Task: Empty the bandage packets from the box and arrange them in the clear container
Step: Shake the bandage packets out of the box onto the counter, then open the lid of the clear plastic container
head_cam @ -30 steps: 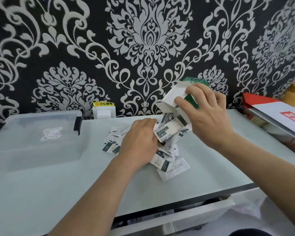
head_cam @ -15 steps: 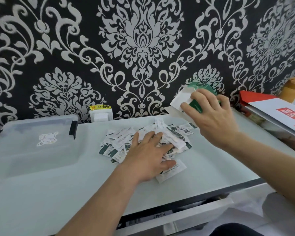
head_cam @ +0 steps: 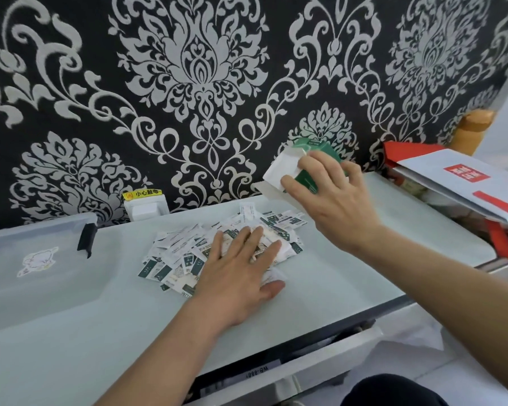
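Green box (head_cam: 313, 148) in right fingers (head_cam: 326, 171) | packets (head_cam: 176, 253) under flat left fingers (head_cam: 241, 240)

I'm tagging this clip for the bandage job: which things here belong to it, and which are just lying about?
Job: green cardboard box, gripped by the right hand; pile of white bandage packets under the flat left hand; clear plastic container.
Lying about: white wall socket with yellow label; red-and-white paper folder.

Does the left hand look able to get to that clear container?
Probably yes: the left hand rests flat on the packets, with only bare table between it and the clear container, whose lid seems shut.
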`<state>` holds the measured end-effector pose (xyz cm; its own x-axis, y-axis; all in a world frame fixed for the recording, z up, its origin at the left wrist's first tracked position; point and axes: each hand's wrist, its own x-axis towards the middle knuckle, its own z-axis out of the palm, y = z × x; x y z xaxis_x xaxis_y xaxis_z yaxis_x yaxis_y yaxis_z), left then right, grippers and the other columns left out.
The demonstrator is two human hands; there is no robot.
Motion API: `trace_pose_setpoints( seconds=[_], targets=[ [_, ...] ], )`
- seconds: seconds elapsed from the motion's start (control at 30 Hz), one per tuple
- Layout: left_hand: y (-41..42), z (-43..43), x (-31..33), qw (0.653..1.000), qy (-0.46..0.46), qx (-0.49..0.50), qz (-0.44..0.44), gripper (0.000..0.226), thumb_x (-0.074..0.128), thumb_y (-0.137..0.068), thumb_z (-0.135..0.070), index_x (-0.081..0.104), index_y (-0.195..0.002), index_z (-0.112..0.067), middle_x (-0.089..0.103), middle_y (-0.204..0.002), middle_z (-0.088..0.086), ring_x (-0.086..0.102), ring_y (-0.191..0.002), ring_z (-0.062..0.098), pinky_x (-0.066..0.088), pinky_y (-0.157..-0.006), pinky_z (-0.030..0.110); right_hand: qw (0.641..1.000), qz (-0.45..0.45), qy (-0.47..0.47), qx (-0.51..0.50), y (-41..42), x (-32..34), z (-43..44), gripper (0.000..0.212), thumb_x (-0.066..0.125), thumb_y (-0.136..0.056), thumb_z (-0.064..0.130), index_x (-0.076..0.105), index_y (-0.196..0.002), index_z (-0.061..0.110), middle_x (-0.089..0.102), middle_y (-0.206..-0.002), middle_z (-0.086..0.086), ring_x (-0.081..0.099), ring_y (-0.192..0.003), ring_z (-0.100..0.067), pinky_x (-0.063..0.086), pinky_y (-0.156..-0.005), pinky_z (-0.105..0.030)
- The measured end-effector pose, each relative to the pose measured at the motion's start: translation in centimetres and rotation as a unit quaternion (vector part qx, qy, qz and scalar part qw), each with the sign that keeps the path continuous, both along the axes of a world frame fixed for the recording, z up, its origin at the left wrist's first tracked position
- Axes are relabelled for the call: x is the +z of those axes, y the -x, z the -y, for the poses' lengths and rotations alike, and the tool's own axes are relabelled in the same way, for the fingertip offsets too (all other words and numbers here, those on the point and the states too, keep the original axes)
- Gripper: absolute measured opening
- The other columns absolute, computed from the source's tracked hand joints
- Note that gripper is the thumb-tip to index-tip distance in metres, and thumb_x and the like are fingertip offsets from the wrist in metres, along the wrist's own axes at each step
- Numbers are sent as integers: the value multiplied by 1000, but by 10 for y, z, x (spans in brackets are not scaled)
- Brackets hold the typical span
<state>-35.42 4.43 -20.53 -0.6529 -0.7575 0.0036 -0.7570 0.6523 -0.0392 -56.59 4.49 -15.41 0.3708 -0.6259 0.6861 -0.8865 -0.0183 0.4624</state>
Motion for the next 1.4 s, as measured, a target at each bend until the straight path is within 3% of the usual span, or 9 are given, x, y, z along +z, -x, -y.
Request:
trace_pose_setpoints(
  seconds=[0.13,0.27,0.47,0.67,0.83,1.03,1.17,1.27,1.4],
  targets=[
    [1,-4,2,999,22,36,-16,65,15,-97,-62,-10,-152,-36,-13,-162,-3,-18,-147,15,-16,-116,49,956,288,17,-51,5,11,1,69,71,-64,5,47,-127,19,42,-128,-12,36,-120,-31,36,-87,-43],
    [4,-8,17,994,44,49,-84,62,4,-96,-59,0,-152,-34,-2,-162,-7,-9,-148,11,-13,-118,42,748,660,10,-74,25,18,5,75,77,-71,31,38,-133,16,42,-125,-9,45,-112,-28,37,-83,-33],
    [-2,-6,22,989,50,61,-126,77,-10,-83,-59,19,-150,-33,15,-160,-6,6,-147,11,-4,-118,35,676,697,-146,-191,32,-35,-7,86,80,-66,51,36,-130,13,44,-125,-13,47,-118,-37,45,-95,-48],
    [-11,-2,29,982,31,84,-167,54,20,-99,-52,23,-149,-32,17,-159,-8,9,-146,10,2,-120,37,752,607,-111,-233,25,-11,-15,107,77,-63,59,17,-146,30,23,-151,-9,22,-139,-30,28,-105,-56],
    [-28,2,34,974,30,104,-199,52,30,-99,-51,30,-147,-33,20,-159,-7,12,-145,12,10,-120,42,862,501,-65,-42,-42,15,-21,61,62,-84,37,38,-139,26,39,-142,-3,34,-131,-23,32,-102,-46],
    [-75,14,31,985,-73,127,-94,70,41,-91,-63,12,-150,-42,-3,-163,-5,-4,-148,17,7,-119,44,800,433,-415,-27,-119,-18,-12,61,55,-89,48,34,-143,30,40,-146,-3,31,-136,-24,33,-108,-46],
    [-88,6,17,978,-165,127,10,76,37,-92,-63,-13,-148,-46,-18,-161,-6,-13,-148,18,1,-119,49,811,317,-480,-104,-137,-30,-6,64,51,-88,50,25,-144,33,32,-147,-5,24,-138,-28,26,-106,-52],
    [-102,-1,34,984,-84,121,-102,65,44,-95,-52,12,-151,-43,5,-162,-8,5,-148,13,10,-120,40,814,342,-460,-94,-157,-17,0,66,54,-87,42,24,-145,34,31,-148,-3,22,-138,-27,25,-106,-52],
    [-140,-5,56,929,93,166,-319,35,53,-93,-23,60,-127,-29,53,-137,-11,43,-126,9,31,-102,22,825,399,-399,17,-196,0,2,57,56,-86,23,38,-139,31,41,-143,1,32,-133,-23,32,-104,-48]
  ],
)
